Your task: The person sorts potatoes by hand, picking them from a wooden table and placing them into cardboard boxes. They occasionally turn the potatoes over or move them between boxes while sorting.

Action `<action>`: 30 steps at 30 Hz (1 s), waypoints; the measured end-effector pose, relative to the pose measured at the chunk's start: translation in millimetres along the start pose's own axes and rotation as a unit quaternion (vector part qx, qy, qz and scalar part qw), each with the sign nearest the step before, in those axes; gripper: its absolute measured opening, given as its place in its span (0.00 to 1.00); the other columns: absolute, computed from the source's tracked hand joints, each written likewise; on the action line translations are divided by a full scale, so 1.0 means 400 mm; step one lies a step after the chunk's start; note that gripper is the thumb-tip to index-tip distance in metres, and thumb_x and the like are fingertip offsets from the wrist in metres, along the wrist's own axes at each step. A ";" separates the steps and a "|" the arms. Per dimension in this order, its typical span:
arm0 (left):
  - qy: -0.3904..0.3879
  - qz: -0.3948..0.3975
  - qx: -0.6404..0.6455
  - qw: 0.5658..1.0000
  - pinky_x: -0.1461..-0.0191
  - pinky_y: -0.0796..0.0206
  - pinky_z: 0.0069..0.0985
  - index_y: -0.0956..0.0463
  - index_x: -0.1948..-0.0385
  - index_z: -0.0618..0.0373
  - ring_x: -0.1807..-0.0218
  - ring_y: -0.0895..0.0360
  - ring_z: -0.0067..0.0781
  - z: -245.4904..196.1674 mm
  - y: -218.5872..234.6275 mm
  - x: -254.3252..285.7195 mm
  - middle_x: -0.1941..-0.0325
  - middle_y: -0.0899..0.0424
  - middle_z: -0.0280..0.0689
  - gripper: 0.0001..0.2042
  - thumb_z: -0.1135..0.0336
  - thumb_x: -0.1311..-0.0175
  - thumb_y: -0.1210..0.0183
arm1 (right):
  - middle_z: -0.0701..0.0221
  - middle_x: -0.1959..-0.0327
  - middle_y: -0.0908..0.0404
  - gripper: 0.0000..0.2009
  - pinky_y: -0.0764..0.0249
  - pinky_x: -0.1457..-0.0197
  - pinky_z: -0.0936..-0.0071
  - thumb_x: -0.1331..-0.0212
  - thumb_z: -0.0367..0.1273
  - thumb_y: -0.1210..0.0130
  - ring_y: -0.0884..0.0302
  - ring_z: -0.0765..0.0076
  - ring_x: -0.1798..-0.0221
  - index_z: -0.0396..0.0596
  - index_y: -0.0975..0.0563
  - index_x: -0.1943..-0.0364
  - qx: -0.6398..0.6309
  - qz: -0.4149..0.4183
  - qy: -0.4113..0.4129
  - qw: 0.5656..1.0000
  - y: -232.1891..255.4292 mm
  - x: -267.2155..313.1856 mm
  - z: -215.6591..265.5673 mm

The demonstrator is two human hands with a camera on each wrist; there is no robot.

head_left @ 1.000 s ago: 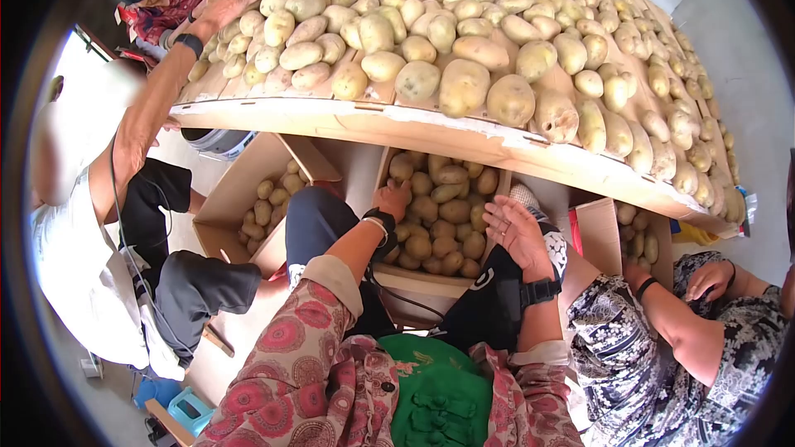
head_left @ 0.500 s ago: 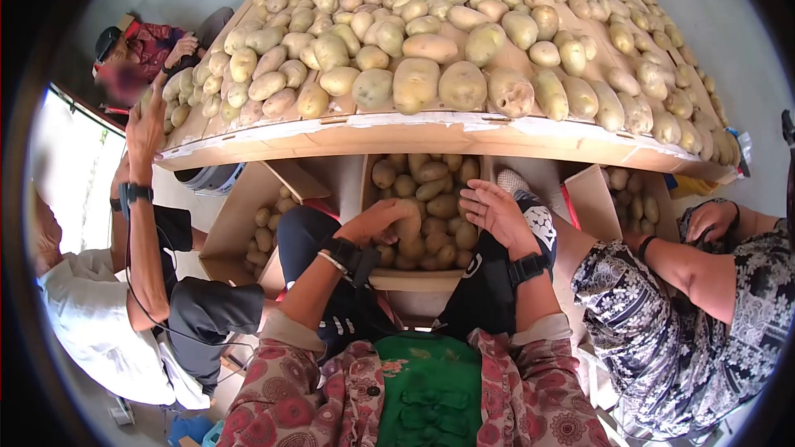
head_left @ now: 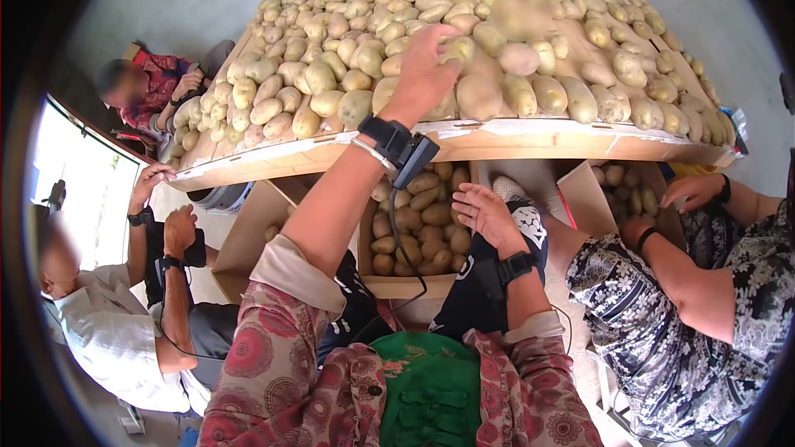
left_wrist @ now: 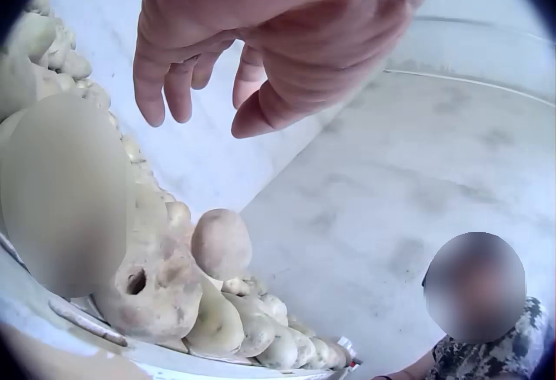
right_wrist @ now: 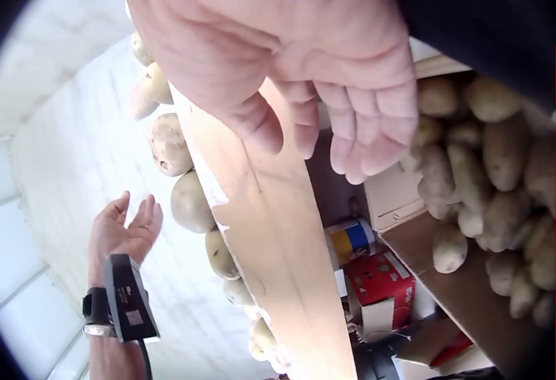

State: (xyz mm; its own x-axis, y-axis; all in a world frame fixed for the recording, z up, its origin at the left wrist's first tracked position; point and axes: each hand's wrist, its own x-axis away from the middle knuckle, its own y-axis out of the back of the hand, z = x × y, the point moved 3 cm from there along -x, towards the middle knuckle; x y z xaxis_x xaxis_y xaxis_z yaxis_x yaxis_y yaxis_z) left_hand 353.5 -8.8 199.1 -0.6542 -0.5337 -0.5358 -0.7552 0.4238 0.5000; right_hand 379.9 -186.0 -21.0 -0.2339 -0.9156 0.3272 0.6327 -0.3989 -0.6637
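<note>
Bench (head_left: pixel 513 149): long, with a pale cardboard front edge; its far corners fall into the dark rim of the head view.
Seated person in black-and-white floral clothing (head_left: pixel 654 339): at right, cut off by the frame.
Open brown cardboard box (head_left: pixel 385 287): between the wearer's knees, under the bench edge, which conceals its far end.
Second brown cardboard box (head_left: pixel 236 236): at left, contents mostly hidden behind the left forearm.
Left hand (head_left: pixel 426 66): above the bench; fingers loosely bent, slightly parted, clear of the potatoes in the left wrist view.
Right hand (head_left: pixel 489 215): near the right side of the middle box; fingers relaxed, close side by side, thumb apart.
Oval yellow-brown potatoes (head_left: pixel 319 76): spread across the bench and heaped inside the middle box; a blurred patch obscures several near the left hand.
Large pale potato with a dark hole (left_wrist: pixel 152 306): at the bench edge.
</note>
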 end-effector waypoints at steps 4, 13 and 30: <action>0.085 -0.045 0.081 0.992 0.60 0.34 0.19 0.28 0.55 0.54 0.57 0.27 0.22 0.026 0.007 0.089 0.65 0.24 0.32 0.13 0.72 0.43 0.44 | 0.70 0.56 0.23 0.13 0.26 0.58 0.77 0.38 0.34 0.49 0.24 0.72 0.55 0.49 0.28 0.51 0.000 -0.001 -0.001 1.000 0.010 0.000 0.005; 0.189 0.006 0.235 0.954 0.61 0.34 0.15 0.27 0.59 0.58 0.64 0.25 0.16 0.046 0.091 0.394 0.64 0.20 0.32 0.08 0.76 0.39 0.48 | 0.69 0.55 0.24 0.13 0.26 0.58 0.76 0.39 0.34 0.49 0.24 0.72 0.55 0.48 0.29 0.51 -0.028 0.020 0.018 0.999 0.011 -0.014 0.002; 0.228 -0.167 0.196 0.939 0.57 0.32 0.17 0.27 0.59 0.56 0.62 0.24 0.20 -0.170 0.481 0.642 0.61 0.20 0.33 0.07 0.71 0.38 0.45 | 0.63 0.47 0.27 0.16 0.28 0.51 0.68 0.40 0.36 0.48 0.28 0.63 0.49 0.47 0.31 0.50 -0.190 0.017 0.071 0.979 0.040 -0.048 0.015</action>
State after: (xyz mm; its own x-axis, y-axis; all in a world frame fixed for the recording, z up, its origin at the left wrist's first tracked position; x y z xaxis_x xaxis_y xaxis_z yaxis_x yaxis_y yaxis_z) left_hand 42.7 -113.9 204.0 -0.3605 -0.9047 -0.2271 -0.9304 0.3661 0.0184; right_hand 399.0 -174.6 -34.0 -0.3348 -0.9158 0.2217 0.3273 -0.3337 -0.8840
